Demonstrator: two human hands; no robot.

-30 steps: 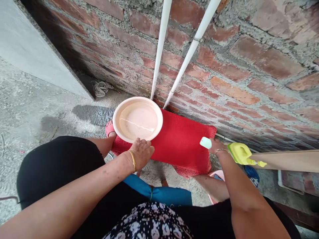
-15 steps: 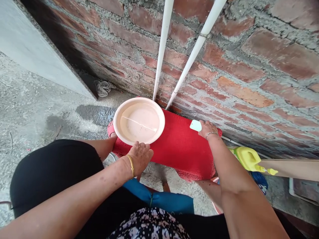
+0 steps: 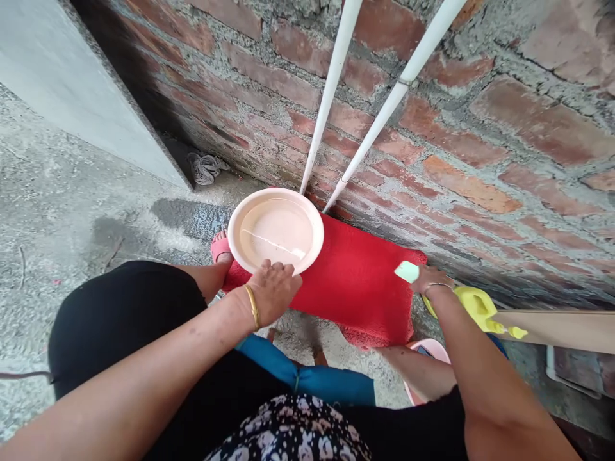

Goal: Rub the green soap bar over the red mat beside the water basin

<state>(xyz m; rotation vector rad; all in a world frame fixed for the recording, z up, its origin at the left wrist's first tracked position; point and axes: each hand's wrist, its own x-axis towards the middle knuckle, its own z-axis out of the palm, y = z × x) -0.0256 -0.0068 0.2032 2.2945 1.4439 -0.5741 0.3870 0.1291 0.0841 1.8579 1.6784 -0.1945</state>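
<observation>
A pale pink basin (image 3: pixel 314 221) holding clear water sits on the left part of a long red cloth-covered surface (image 3: pixel 355 275). My left hand (image 3: pixel 273 288), with a gold bangle at its wrist, is closed over the basin's near rim. Beyond the cloth's right end, my right hand (image 3: pixel 431 278) grips a flat, pale green piece (image 3: pixel 407 271) that looks like plastic; its kind cannot be made out. The fingers around it are partly hidden. That piece sticks out leftward over the far right corner of the cloth.
Two white pipes (image 3: pixel 331 96) run down the brick wall (image 3: pixel 456 147) behind the cloth. A yellow jug (image 3: pixel 475 307) lies past my right hand, and a pink tub (image 3: pixel 435 349) is by my right leg. A grey slab (image 3: pixel 96 96) leans at far left, beside a crumpled rag (image 3: pixel 205 168).
My right hand has moved right and nearer to me with the pale green piece, off the cloth's far edge. The left hand stays at the basin rim. The view has shifted slightly.
</observation>
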